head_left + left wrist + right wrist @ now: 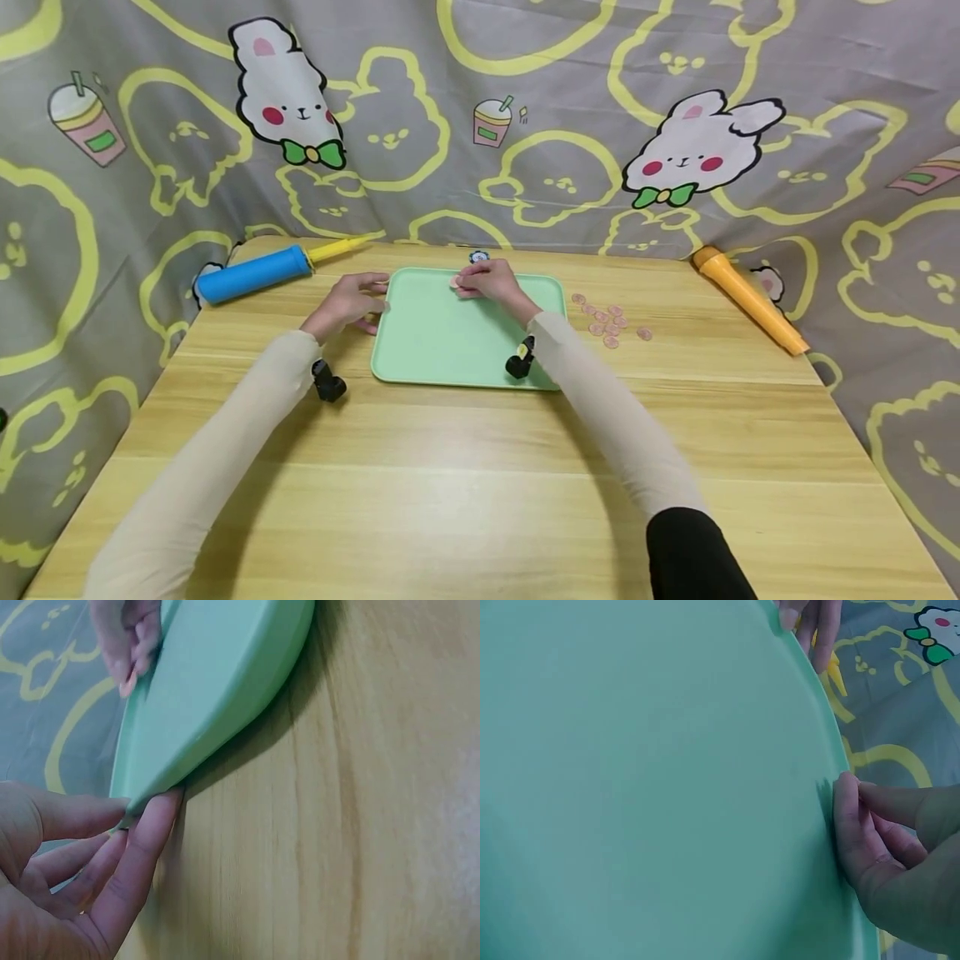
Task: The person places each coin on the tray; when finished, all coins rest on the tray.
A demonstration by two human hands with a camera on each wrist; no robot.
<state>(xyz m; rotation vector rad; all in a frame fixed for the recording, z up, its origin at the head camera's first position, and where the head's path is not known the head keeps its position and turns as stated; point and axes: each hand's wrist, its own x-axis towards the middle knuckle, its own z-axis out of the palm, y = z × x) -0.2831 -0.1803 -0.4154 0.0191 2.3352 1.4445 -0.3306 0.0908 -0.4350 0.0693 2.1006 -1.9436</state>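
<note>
Head view: my left hand [347,304] pinches left rim of green tray [435,342] on bench [450,467]. My right hand [487,280], near tray's far rim, pinches pink disc [454,282]. More pink discs [609,327] scattered right of tray; orange microphone [750,300] farther right.

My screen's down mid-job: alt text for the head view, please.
The right hand pinches a pink disc over a green tray while the left hand grips the tray's left edge. More pink discs lie right of it on the wooden table.
</note>
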